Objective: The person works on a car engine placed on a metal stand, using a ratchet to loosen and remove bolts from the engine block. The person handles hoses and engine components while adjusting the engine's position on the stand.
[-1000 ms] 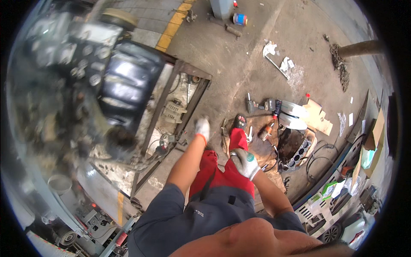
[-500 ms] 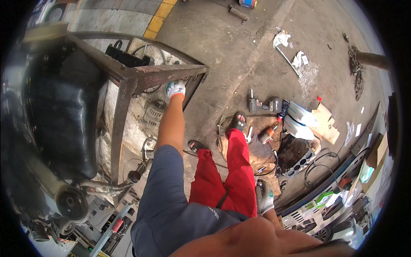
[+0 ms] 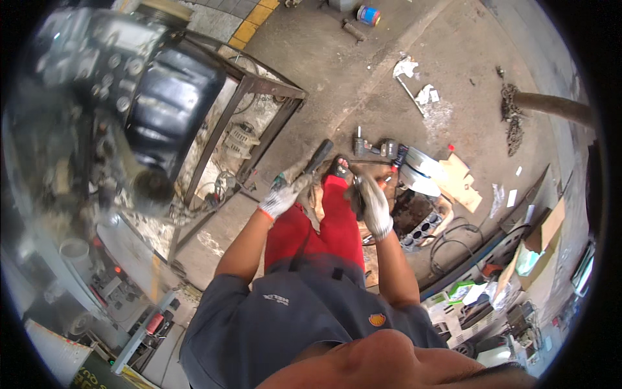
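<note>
In a white knit glove with an orange cuff, my left hand [image 3: 285,190] is closed around a black-handled tool [image 3: 320,154]. The handle points away from me, up and to the right; the glove hides its other end. My right hand [image 3: 374,211], gloved too, curls in front of my right thigh. Something dark shows at its fingers, too blurred to name. A gap over my red trousers separates the two hands. Beyond my right hand, a cordless impact wrench [image 3: 376,146] lies on the floor close to my sandalled foot.
At left, an engine with a black oil pan [image 3: 172,107] sits on a rusty metal frame [image 3: 278,89]; an alternator [image 3: 241,139] lies on its lower shelf. To the right are an engine block [image 3: 421,223], a white bottle [image 3: 420,172], cardboard [image 3: 460,185] and a black hose [image 3: 450,249].
My left hand has drawn back from the frame to in front of me and now grips the black-handled tool. My right hand has risen forward from beside my hip. The view has shifted left.
</note>
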The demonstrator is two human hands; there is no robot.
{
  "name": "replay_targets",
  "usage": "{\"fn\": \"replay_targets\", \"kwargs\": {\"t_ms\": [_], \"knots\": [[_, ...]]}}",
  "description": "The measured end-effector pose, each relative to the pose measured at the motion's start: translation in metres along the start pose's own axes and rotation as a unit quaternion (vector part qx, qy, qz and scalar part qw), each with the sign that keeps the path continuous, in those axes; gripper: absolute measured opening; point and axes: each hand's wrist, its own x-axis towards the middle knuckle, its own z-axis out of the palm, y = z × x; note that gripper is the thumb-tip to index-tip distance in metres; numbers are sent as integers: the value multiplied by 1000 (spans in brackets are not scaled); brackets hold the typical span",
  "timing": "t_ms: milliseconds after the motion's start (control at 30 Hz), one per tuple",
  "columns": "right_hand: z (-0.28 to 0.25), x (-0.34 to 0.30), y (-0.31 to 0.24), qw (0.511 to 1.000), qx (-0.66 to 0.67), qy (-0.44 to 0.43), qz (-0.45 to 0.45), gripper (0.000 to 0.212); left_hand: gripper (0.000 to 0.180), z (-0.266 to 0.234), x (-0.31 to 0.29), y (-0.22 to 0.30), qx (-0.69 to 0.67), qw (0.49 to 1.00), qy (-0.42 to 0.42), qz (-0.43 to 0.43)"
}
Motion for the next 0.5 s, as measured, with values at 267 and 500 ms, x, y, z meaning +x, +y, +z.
{"fn": "replay_targets", "kwargs": {"t_ms": [267,500], "knots": [[32,-28,-106,956,89,-279,19,82,74,-31,-129,83,-77,991,-83,78],[62,-68,-174,920,-64,-386,17,68,84,-87,-185,125,-240,940,-238,44]]}}
